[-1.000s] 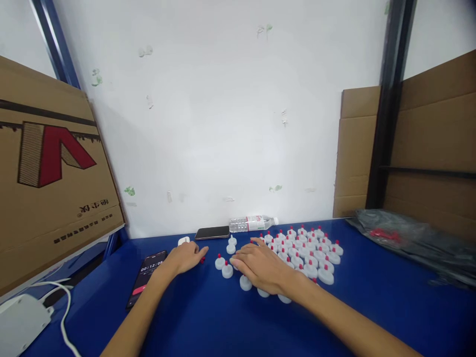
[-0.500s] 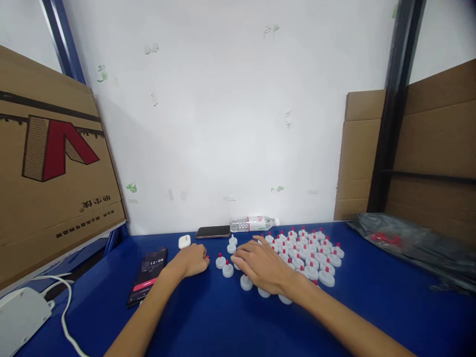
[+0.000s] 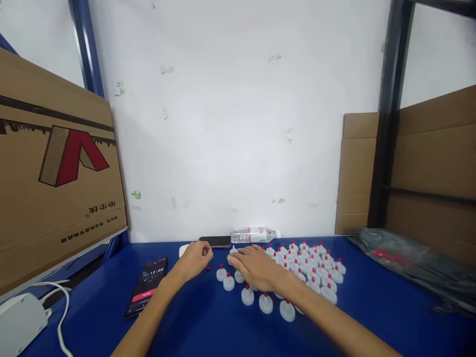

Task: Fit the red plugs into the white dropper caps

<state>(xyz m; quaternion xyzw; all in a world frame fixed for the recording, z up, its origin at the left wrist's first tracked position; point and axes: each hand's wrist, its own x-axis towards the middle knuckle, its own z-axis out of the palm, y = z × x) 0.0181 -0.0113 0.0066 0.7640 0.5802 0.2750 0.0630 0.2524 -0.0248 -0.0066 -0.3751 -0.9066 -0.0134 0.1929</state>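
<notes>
My left hand [image 3: 195, 259] is raised a little over the blue table, its thumb and fingers curled together; anything between them is too small to make out. A small red cap [image 3: 208, 268] lies on the table just below its fingertips. My right hand [image 3: 256, 267] is palm down with fingers stretched leftward over several white lids. Its fingertips cover the spot in front of a white nozzle lid [image 3: 233, 249] that shows no red tip. Left of that hand stand two white lids with red tips [image 3: 228, 282]. More red-tipped white lids [image 3: 312, 272] crowd together to its right.
A lit phone [image 3: 147, 287] lies left of my left forearm, and a dark phone [image 3: 215, 242] lies by the wall. Behind the lids rests a plastic bottle [image 3: 255, 235]. A white case [image 3: 182, 250], a grey plastic bag [image 3: 394, 263] and a white power box [image 3: 22, 317] flank the area.
My left hand has lifted slightly, and the red cap now shows on the table below it. My right hand has shifted slightly over the nozzle lids at its fingertips. The view has tilted up.
</notes>
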